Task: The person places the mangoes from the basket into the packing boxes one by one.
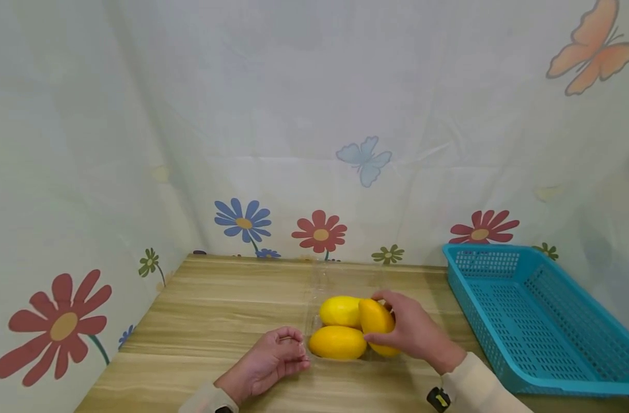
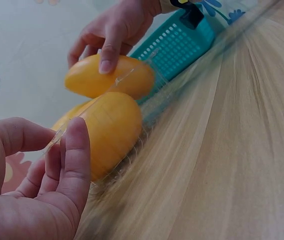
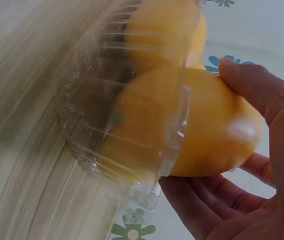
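Note:
A clear plastic clamshell box (image 3: pixel 179 120) sits on the table with its lid folded back. Inside lie two yellow mangoes (image 1: pixel 337 343), one behind the other; the rear mango (image 1: pixel 339 311) is a paler yellow. My right hand (image 1: pixel 415 330) grips a third mango (image 1: pixel 375 318) between thumb and fingers at the box's right end. That mango is tilted, its lower part behind the box wall and its upper part above the rim in the right wrist view. At the left end, my left hand (image 1: pixel 273 358) pinches the box's thin rim between thumb and fingers.
A blue-green perforated plastic basket (image 1: pixel 480 327) stands on the right of the wood-grain table (image 1: pixel 216 310). Behind and to the left hangs a pale curtain (image 1: pixel 273 115) printed with flowers and butterflies.

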The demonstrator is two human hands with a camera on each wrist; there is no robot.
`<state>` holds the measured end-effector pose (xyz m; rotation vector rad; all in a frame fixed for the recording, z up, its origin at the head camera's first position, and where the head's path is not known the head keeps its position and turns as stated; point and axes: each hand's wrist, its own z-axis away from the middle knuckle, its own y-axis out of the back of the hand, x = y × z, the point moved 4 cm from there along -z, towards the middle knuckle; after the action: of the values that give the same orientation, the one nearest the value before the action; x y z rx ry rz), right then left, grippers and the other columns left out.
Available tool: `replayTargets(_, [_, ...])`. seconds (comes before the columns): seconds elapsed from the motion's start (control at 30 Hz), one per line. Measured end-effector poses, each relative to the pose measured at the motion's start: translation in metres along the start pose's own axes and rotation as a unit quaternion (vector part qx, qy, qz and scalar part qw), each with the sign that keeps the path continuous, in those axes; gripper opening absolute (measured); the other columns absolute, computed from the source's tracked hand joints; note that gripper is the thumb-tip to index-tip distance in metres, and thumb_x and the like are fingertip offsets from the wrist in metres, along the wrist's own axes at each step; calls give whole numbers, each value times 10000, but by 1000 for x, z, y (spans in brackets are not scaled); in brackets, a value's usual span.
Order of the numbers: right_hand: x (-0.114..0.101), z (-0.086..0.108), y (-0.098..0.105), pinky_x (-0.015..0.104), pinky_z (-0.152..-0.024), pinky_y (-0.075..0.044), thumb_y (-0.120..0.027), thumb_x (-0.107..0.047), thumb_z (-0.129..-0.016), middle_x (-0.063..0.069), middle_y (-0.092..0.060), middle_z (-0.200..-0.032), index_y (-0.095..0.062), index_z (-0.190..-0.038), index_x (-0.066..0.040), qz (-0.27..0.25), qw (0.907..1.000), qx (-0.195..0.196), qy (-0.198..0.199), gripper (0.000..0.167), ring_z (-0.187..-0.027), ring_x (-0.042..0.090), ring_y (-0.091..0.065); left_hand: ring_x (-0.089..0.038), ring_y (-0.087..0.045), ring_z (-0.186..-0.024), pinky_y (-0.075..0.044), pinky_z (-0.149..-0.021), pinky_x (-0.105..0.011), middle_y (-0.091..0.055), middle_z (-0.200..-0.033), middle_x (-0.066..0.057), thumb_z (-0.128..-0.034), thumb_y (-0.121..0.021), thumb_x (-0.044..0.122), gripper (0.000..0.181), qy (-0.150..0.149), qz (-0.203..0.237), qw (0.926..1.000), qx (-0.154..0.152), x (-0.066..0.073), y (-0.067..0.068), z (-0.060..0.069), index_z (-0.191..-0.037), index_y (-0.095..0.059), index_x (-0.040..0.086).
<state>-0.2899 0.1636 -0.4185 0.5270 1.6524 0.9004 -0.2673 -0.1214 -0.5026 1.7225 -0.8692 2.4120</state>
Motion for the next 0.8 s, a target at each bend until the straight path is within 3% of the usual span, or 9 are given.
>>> replayTargets(0.27, [-2, 0, -4, 311, -785, -606, -933, -318, -733, -33, -644, -988, -613, -1139, -147, 159, 9994, 33, -307, 545, -836, 133, -577, -164, -712, -811, -637, -833, -321, -663, -889, -35, -953, -629, -24, 193, -16, -15, 10000, -10, 0, 0, 0, -1092, -508, 32])
replayTargets(0.5, [-5, 1, -4, 375, -865, -617, -930, -363, -729, 29, -710, -1150, -629, -1250, -141, 887, 9955, 296, -139, 641, -911, 140, -609, -162, -712, -816, -635, -835, -316, -667, -892, -28, -951, -623, -24, 191, -17, -15, 10000, -3, 1, -2, 1, -1090, -506, 34])
replayTargets(0.8, [-2, 2, -1, 273, -672, -498, -898, -457, -741, 27, -645, -910, -648, -1085, -73, 1401, 9886, 421, -366, 573, -850, 202, -517, -171, -715, -812, -639, -820, -316, -668, -890, -38, -951, -634, -22, 191, 51, 8, 10000, 37, 0, -2, 1, -1082, -509, 38])
